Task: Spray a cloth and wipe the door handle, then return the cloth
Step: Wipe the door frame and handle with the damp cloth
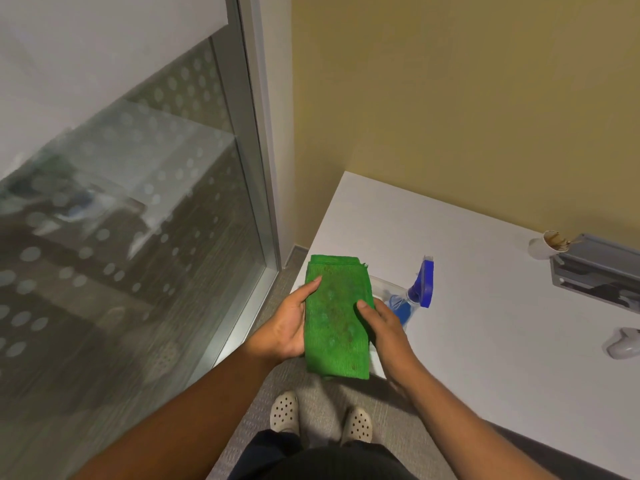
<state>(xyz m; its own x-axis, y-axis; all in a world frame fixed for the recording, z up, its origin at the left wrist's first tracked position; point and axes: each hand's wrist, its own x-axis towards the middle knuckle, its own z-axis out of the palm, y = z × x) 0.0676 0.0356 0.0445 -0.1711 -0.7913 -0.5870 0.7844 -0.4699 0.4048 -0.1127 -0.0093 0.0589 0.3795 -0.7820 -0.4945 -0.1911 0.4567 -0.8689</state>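
A folded green cloth with darker damp spots is held flat between both hands in front of me, over the near left corner of the white table. My left hand grips its left edge, thumb on top. My right hand grips its right edge, thumb on top. A spray bottle with a blue trigger head and blue liquid lies on the table just right of the cloth, partly hidden by my right hand. No door handle is in view.
A glass wall with frosted dots and a metal frame stands at the left. On the table's far right are a stained paper cup, a grey metal tray-like object and a white object. A yellow wall lies behind.
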